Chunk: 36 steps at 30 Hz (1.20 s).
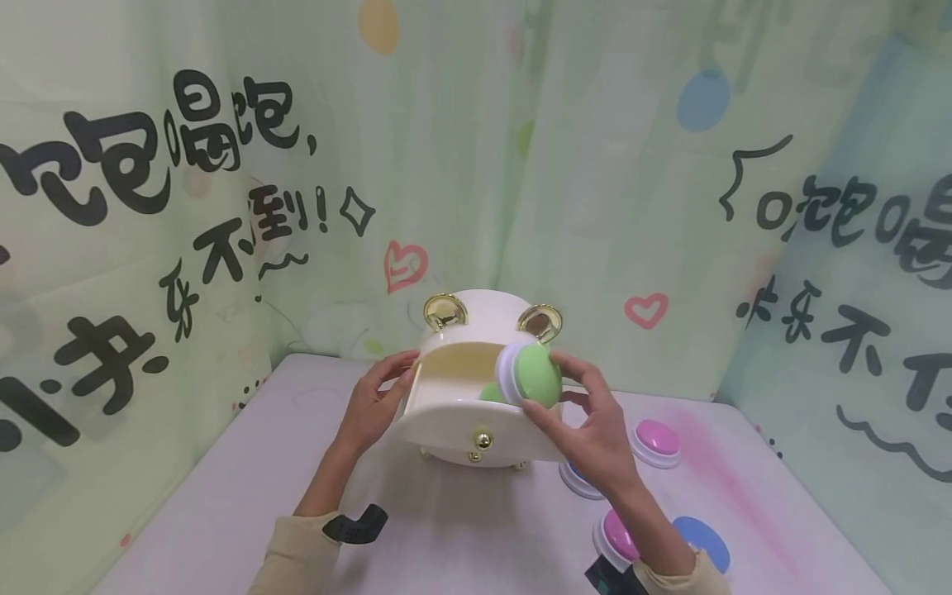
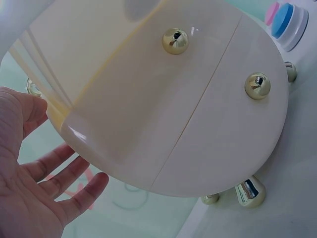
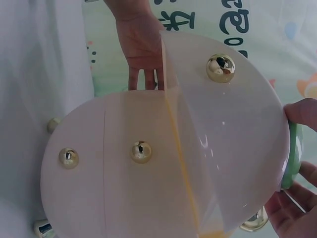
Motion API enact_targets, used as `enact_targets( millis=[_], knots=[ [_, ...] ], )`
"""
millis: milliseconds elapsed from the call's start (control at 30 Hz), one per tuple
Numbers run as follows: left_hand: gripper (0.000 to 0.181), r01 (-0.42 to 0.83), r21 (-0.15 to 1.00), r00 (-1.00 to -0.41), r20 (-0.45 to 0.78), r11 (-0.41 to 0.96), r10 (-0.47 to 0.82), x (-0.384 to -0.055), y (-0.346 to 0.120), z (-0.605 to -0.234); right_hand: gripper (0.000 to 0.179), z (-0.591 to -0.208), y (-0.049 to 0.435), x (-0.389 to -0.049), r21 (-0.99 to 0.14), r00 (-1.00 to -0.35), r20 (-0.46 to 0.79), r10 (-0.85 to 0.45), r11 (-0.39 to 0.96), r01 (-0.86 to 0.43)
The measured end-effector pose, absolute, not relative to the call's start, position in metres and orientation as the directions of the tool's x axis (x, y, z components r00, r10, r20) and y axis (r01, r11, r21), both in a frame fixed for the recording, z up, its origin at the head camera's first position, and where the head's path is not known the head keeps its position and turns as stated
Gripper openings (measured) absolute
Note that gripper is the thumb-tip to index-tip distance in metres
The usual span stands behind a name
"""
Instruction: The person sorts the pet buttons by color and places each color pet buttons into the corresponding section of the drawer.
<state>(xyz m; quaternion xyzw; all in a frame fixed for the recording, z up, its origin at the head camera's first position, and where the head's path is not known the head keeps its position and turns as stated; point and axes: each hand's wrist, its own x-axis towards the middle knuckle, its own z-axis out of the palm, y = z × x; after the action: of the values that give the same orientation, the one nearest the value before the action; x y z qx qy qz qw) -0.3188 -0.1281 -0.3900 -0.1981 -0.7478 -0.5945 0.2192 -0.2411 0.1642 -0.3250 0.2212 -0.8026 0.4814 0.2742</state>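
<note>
A white, rounded container (image 1: 454, 426) with gold ears, feet and knobs stands on the table, its upper front flap (image 2: 129, 104) tipped outward. My left hand (image 1: 375, 401) rests against the container's left side, fingers fairly straight; the left wrist view shows several fingertips beside its edge. My right hand (image 1: 595, 421) holds a green-topped push button (image 1: 539, 376) with a white base, thumb in front and fingers behind, just over the opening at the right. Another green piece (image 1: 491, 392) shows inside, mostly hidden. In the right wrist view the flap hides much of the held button.
Right of the container, a pink button (image 1: 658, 438) stands on the table (image 1: 297, 496). Closer in are another pink button (image 1: 619, 533), a blue disc (image 1: 702, 541) and a blue button (image 1: 583, 483), partly hidden by my right arm. Printed curtains (image 1: 461, 165) surround the table.
</note>
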Motion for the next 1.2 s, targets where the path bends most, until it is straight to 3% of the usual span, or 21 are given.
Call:
enact_targets(
  millis=[700,1033,1200],
  knots=[
    [0.034,0.545,0.806,-0.832,0.555,0.233,0.026,-0.3193,-0.1261,-0.3902,0.046,-0.3258,0.1611,-0.2370,-0.712,-0.829,0.535,-0.165,0.441,-0.547],
    [0.034,0.537,0.811,-0.837,0.547,0.233,0.026,-0.3195,-0.1265,-0.3920,0.043,-0.3269,0.1604,-0.2359,-0.668,-0.787,0.596,-0.159,0.446,-0.596],
    [0.034,0.535,0.810,-0.838,0.545,0.240,0.026,-0.3198,-0.1267,-0.3906,0.041,-0.3256,0.1591,-0.2327,-0.619,-0.732,0.666,-0.141,0.444,-0.648]
  ],
)
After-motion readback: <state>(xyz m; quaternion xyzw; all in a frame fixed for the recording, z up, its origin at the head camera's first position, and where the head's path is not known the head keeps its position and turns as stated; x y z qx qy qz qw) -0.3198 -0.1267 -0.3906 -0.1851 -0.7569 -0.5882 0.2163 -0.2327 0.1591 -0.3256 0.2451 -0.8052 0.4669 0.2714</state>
